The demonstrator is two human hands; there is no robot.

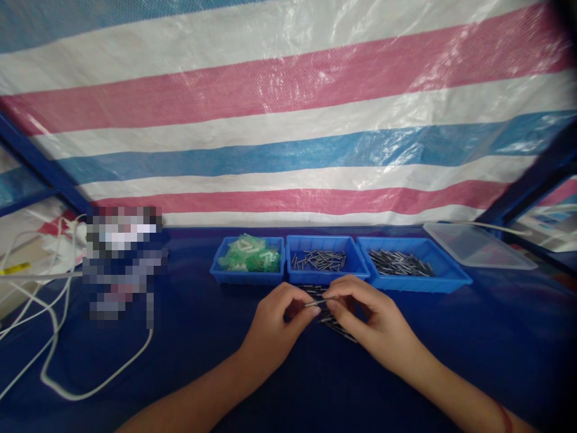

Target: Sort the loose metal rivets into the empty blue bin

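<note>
Between my hands a thin metal pin (321,300) is held nearly level, just in front of the middle bin. My left hand (273,319) pinches its left end with thumb and forefinger. At the other end, the thumb and fingertips of my right hand (374,316) close on it. Loose pins (340,331) lie on the blue table beneath and behind my fingers, partly hidden by them. Close behind stands the middle blue bin (331,278) with a layer of similar metal pins (320,260) inside.
The left blue bin (247,278) holds green plastic packets (250,252); the right one (444,281) holds dark metal pins (399,263). A translucent lid (480,246) lies at the back right. White cables (58,325) and a blurred-out patch are on the left. A striped sheet (288,138) hangs behind.
</note>
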